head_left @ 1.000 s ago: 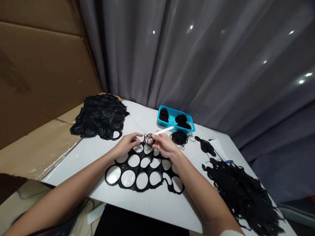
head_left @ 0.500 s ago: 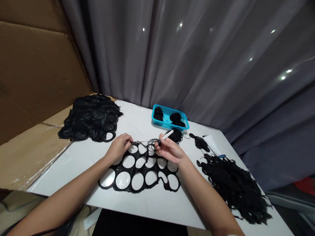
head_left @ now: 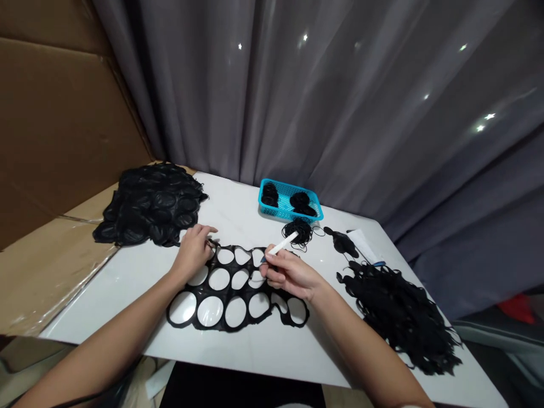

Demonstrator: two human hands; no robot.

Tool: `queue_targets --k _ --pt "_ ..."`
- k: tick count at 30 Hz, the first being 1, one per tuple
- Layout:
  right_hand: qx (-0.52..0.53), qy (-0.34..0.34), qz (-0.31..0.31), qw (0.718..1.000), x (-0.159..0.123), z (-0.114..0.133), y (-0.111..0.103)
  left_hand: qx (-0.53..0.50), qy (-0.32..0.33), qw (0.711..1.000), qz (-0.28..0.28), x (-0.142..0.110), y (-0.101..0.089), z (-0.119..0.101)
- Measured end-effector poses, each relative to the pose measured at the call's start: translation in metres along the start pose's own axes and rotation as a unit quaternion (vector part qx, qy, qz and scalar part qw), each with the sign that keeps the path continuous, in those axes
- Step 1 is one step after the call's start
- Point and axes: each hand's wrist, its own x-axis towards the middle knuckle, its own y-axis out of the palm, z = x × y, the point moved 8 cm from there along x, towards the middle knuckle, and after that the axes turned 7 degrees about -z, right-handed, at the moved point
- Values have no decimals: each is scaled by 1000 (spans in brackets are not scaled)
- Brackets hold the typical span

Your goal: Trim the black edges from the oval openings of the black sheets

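Hands set apart, left hand (head_left: 193,252) and right hand (head_left: 291,273), over a black sheet with round cut-out holes (head_left: 230,294) on a white bench (head_left: 255,351), its long axis lying crosswise before the person. Left hand loosely curled at the sheet's upper-left edge, any grip there impossible to tell; right hand, nearer the sheet's middle, pinched narrow around a slim white pen (head_left: 281,243), just below a tangled coil of thin black cord (head_left: 297,232).

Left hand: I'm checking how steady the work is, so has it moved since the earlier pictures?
Yes, the left hand has moved left, farther from the blue basket.
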Motion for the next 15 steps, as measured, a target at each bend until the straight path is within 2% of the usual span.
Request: queue_targets --k 3,6,8,10,15 --pt "24 -33 -5 999 -8 18 9 -46 19 999 -3 -9 -6 -31" --pt "42 -56 14 997 -15 35 23 -129 30 990 46 -28 -6 -71" --pt "50 -66 30 996 -21 43 33 -194 8 978 74 -37 -6 -86" --pt "60 -73 43 995 -27 49 40 -202 -29 977 70 -35 -8 -83" --pt "91 -85 47 991 -35 56 47 -104 -86 991 -10 10 -28 -38"
